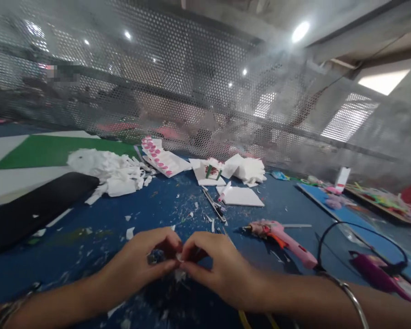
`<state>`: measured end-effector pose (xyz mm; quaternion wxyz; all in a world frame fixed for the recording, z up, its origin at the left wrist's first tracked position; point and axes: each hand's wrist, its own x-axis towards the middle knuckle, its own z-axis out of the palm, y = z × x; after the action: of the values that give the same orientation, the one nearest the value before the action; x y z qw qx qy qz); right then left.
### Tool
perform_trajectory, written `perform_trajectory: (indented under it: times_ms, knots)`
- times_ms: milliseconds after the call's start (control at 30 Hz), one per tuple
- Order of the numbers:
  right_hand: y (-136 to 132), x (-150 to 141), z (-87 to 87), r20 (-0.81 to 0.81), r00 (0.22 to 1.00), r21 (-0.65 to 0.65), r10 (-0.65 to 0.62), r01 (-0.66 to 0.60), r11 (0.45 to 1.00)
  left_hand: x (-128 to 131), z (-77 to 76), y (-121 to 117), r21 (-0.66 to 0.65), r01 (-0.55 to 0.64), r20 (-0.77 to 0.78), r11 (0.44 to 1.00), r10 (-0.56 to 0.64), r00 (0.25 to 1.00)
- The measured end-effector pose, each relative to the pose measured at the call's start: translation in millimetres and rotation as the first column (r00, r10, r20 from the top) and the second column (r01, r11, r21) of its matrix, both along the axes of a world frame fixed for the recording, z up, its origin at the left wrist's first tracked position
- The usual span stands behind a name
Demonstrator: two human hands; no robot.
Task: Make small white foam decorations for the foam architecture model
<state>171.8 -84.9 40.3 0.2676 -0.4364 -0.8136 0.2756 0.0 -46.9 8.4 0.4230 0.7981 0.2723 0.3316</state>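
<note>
My left hand (154,253) and my right hand (212,262) meet fingertip to fingertip low in the middle of the head view. Both are closed in a pinch on a small white paper piece (179,257), most of it hidden by the fingers. Beyond my right hand lies a pink glue gun (284,240), its nozzle pointing left. A slim metal tool (213,205), perhaps tweezers or a compass, rests farther back near a white pad (244,196). White paper scraps (130,233) are scattered around my hands on the blue table (116,237).
At the left are a heap of white paper pieces (119,171), a green sheet (65,148) and a black flat object (44,210). Cut paper with pink dots (160,157) stands at the back, before a perforated metal screen (192,87). A purple glue gun (376,274) lies right.
</note>
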Motion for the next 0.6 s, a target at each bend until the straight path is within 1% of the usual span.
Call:
perform_trajectory:
  times_ms: [67,167,233,267,300,333,367,400,433,500,567,600]
  knots:
    - [4,-1,1.4,0.010,1.000,0.007,-0.002,0.002,1.000,0,1.3,2,-0.019,-0.024,-0.005,1.000,0.024,1.000]
    - [7,-8,3.7,0.034,0.999,0.071,0.000,-0.002,0.997,-4,3.9,5,-0.128,-0.028,-0.002,0.991,0.028,1.000]
    - [13,-9,11.7,0.109,0.993,0.107,0.048,-0.059,0.993,-9,4.2,8,-0.192,-0.019,0.012,0.981,0.022,1.000]
    - [20,-7,18.6,0.187,0.977,0.100,0.106,-0.126,0.987,-11,3.8,9,-0.209,-0.024,0.011,0.978,0.027,1.000]
    - [31,-1,27.0,0.305,0.940,0.063,0.151,-0.178,0.982,-13,3.2,12,-0.214,-0.033,0.003,0.976,0.034,0.999]
    - [44,8,36.1,0.459,0.883,0.081,0.099,-0.152,0.985,-13,2.5,14,-0.207,-0.049,-0.017,0.977,0.046,0.999]
    - [58,19,44.6,0.643,0.766,0.128,-0.017,-0.086,0.988,-13,1.9,18,-0.190,-0.064,-0.032,0.980,0.059,0.998]
    - [74,33,51.4,0.692,0.711,0.184,-0.124,-0.008,0.983,-11,1.4,21,-0.164,-0.073,-0.047,0.984,0.067,0.997]
    - [90,48,55.6,0.717,0.669,0.221,-0.194,0.046,0.974,-9,1.1,25,-0.136,-0.086,-0.063,0.987,0.078,0.995]
    - [115,75,54.2,0.775,0.564,0.262,-0.286,0.125,0.957,-5,0.6,33,-0.043,-0.077,-0.029,0.996,0.076,0.997]
    - [131,92,41.5,0.834,0.463,0.253,-0.301,0.163,0.953,-2,-0.6,38,0.076,-0.058,-0.019,0.995,0.060,0.998]
    - [135,96,33.0,0.856,0.420,0.247,-0.300,0.178,0.953,-2,-1.8,40,0.137,-0.039,-0.021,0.990,0.042,0.999]
